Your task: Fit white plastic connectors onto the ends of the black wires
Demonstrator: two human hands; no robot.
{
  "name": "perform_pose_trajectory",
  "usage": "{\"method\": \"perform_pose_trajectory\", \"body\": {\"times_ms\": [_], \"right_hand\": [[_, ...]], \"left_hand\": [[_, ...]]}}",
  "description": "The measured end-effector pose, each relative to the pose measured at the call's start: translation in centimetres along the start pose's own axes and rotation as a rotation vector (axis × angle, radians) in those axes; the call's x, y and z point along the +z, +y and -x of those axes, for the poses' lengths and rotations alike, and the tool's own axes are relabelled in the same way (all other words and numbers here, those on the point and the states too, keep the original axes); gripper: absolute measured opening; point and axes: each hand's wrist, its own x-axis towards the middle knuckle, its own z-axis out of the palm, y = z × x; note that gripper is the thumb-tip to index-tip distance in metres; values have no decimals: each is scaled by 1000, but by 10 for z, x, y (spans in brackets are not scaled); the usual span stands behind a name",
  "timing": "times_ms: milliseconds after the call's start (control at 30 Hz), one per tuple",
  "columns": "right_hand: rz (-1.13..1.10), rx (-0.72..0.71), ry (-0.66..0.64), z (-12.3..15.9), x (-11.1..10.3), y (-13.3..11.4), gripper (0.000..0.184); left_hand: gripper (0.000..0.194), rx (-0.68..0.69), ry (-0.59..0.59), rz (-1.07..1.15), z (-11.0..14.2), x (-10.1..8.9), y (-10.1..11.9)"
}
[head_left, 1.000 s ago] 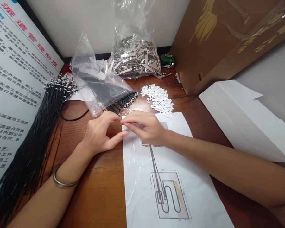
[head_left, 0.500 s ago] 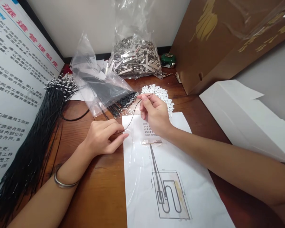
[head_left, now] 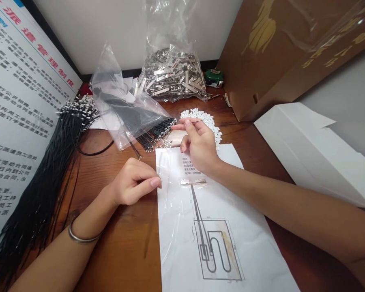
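Note:
Over the top of the printed sheet [head_left: 182,243], my right hand [head_left: 200,148] has thumb and forefinger pinched on a thin dark wire [head_left: 197,121]. A short stretch of it shows beyond the fingers, close to a pile of small white connector pieces [head_left: 214,125]. My left hand [head_left: 136,182] is curled closed at the sheet's left edge, thumb against the folded fingers. Whatever it may hold is hidden. Left of the right hand, several black wires with pale tips [head_left: 158,134] stick out of a clear plastic bag [head_left: 124,109].
A thick bundle of black wires [head_left: 45,170] with white ends leans at the left. Behind lie a bag of metal strips [head_left: 176,73] and a green tape measure [head_left: 214,77]. A brown box [head_left: 261,61] and folded white card [head_left: 310,150] stand at the right.
The wire that curved between my two hands no longer shows there. My left hand has drawn down, away from the right, and its fingers have curled in. My right hand has barely moved.

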Motion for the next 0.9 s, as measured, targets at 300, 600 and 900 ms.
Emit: {"method": "perform_pose_trajectory", "body": {"times_ms": [300, 600, 900], "right_hand": [[14, 36, -285, 4, 1, -5, 45], [177, -60, -729, 11, -2, -11, 44], [152, -36, -626, 10, -2, -9, 29]], "left_hand": [[46, -74, 378, -201, -4, 6, 2], [17, -43, 342, -412, -6, 9, -2], [19, -13, 298, -384, -4, 10, -4]]}}
